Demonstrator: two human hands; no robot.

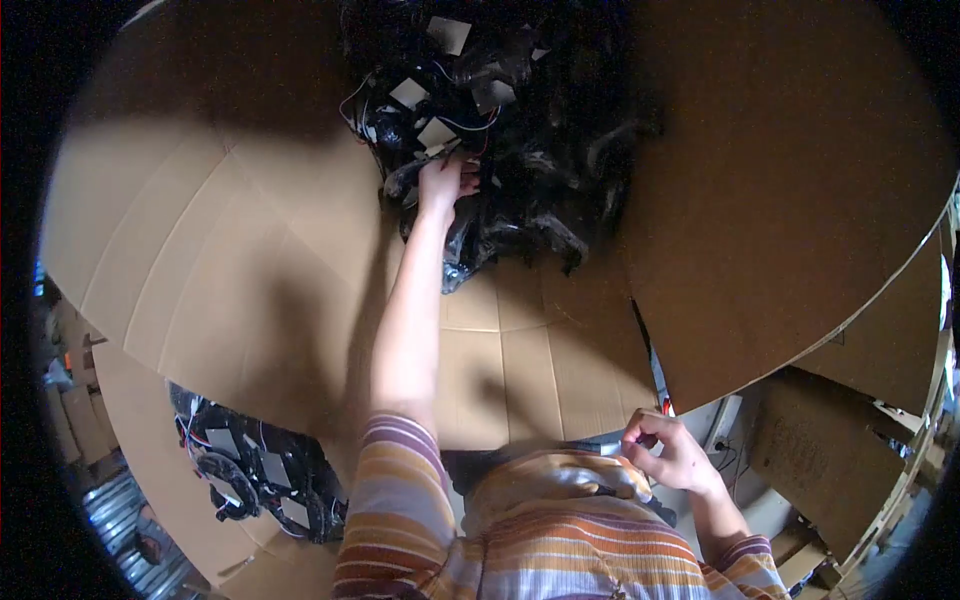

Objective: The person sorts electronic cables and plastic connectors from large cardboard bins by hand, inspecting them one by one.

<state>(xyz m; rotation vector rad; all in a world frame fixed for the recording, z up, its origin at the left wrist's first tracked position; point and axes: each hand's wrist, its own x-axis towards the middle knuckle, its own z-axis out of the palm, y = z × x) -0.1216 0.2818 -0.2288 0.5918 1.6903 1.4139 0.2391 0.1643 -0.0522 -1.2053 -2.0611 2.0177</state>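
Note:
My left hand [447,188] reaches forward into a heap of glossy black pieces [540,165] inside a large cardboard box. Its fingers are bent down among the pieces, and what they grip is hidden. Thin wires and pale square patches [437,133] show on the pieces just beyond that hand. Lower right, close to my body, my right hand [672,452] is closed, thumb and fingers curled together; I cannot make out anything in it. A small red thing [668,406] shows just above its knuckles.
Tall cardboard flaps [800,180] rise at the right, and a bent cardboard wall [180,250] spreads at the left. More black pieces with wires [262,470] lie on cardboard at lower left. A metal roller conveyor [130,525] is at the far left edge. Cardboard [830,460] stands at lower right.

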